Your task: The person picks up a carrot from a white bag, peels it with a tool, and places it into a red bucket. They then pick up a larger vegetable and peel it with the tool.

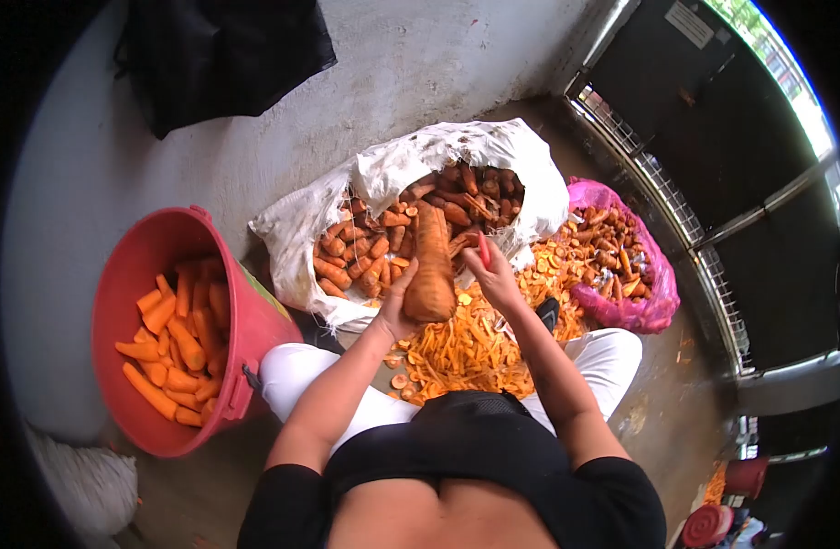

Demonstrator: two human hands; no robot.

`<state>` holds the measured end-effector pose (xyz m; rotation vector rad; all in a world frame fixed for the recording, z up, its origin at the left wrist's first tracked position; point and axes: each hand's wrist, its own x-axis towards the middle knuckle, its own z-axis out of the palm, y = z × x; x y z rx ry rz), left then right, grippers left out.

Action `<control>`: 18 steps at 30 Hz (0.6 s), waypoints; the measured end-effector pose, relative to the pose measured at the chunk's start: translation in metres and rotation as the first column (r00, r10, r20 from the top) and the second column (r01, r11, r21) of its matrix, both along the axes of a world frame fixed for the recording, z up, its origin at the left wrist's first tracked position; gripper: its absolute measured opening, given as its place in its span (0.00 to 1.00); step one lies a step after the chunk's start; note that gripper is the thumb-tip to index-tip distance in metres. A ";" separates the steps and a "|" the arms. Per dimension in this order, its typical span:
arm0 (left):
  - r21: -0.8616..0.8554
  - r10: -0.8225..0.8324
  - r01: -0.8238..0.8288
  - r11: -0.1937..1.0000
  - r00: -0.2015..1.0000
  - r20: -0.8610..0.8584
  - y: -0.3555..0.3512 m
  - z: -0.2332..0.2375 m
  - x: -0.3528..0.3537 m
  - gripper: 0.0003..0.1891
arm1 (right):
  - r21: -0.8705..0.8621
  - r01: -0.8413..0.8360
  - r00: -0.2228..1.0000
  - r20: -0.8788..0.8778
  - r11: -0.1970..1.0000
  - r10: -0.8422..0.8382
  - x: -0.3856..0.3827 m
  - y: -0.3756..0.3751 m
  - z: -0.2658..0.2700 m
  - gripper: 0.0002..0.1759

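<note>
My left hand (399, 306) is closed around the lower left side of a large unpeeled carrot (431, 270), which stands nearly upright in the view. Just to its right, my right hand (496, 276) grips a small red-handled tool (483, 249); its working end is hard to make out. Behind both hands lies an open white sack (411, 156) full of unpeeled carrots (358, 247). Below them, orange peelings (466, 352) and cut carrot ends are heaped on the floor between my legs.
At left, a red bucket (118, 366) holds peeled carrots (187, 343). A pink bag (662, 297) with carrot ends and scraps stands at right. Grey wall (420, 55) rises behind; a black bag (228, 64) hangs there. Dark panels (713, 119) line the right side.
</note>
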<state>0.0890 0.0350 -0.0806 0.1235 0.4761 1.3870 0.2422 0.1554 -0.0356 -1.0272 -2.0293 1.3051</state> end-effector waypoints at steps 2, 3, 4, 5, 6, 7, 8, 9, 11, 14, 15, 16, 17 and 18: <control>-0.009 -0.011 0.012 1.000 0.994 0.104 0.000 -0.009 -0.001 0.33 | 0.086 -0.020 0.995 -0.091 0.996 0.028 0.018 0.009 -0.018 0.27; 0.001 -0.013 0.012 1.000 0.995 0.096 -0.001 -0.011 -0.002 0.34 | 0.123 -0.024 0.989 -0.141 0.992 0.042 0.029 0.012 -0.023 0.26; 0.008 -0.016 0.015 1.000 0.997 0.082 -0.001 -0.012 -0.005 0.34 | 0.100 -0.083 0.994 0.082 0.991 0.075 0.039 0.005 -0.003 0.25; 0.015 -0.020 0.019 1.000 0.998 0.064 -0.001 -0.012 -0.008 0.34 | 0.153 -0.133 0.985 0.132 0.979 0.113 0.043 -0.001 0.005 0.25; 0.033 -0.016 0.013 0.999 0.997 0.079 -0.002 -0.012 -0.009 0.35 | 0.203 -0.184 0.972 0.182 0.962 0.148 0.047 -0.008 0.010 0.24; 0.051 -0.013 0.008 0.999 0.996 0.094 -0.003 -0.012 -0.009 0.35 | 0.251 -0.235 0.956 0.232 0.939 0.177 0.049 -0.014 0.016 0.24; 0.069 -0.011 0.003 0.998 0.994 0.108 -0.003 -0.011 -0.010 0.36 | 0.319 -0.262 0.937 0.312 0.911 0.161 0.050 -0.021 0.025 0.23; 0.089 -0.010 0.000 0.996 0.992 0.122 -0.003 -0.011 -0.010 0.36 | 0.364 -0.299 0.922 0.348 0.882 0.169 0.050 -0.023 0.030 0.23; 0.262 -0.114 0.080 0.962 0.986 0.118 -0.004 -0.010 -0.012 0.37 | 0.444 -0.370 0.890 0.420 0.816 0.175 0.049 -0.027 0.040 0.23; 0.295 -0.085 0.069 0.953 0.995 0.044 -0.009 -0.004 -0.006 0.40 | 0.479 -0.423 0.863 0.471 0.769 0.182 0.044 -0.034 0.055 0.20; 0.271 -0.047 0.042 0.962 0.999 0.010 -0.011 0.000 -0.003 0.40 | 0.505 -0.444 0.855 0.486 0.741 0.181 0.044 -0.035 0.056 0.21; 0.251 -0.042 0.035 0.967 0.999 0.024 -0.012 0.004 -0.002 0.40 | 0.527 -0.438 0.863 0.474 0.728 0.176 0.041 -0.037 0.056 0.19; 0.233 -0.036 0.027 0.972 0.999 0.038 -0.013 0.008 -0.001 0.40 | 0.503 -0.474 0.832 0.525 0.723 0.180 0.040 -0.037 0.056 0.19; 0.215 -0.029 0.017 0.976 0.998 0.053 -0.014 0.010 0.000 0.40 | 0.477 -0.510 0.797 0.574 0.715 0.185 0.038 -0.036 0.057 0.18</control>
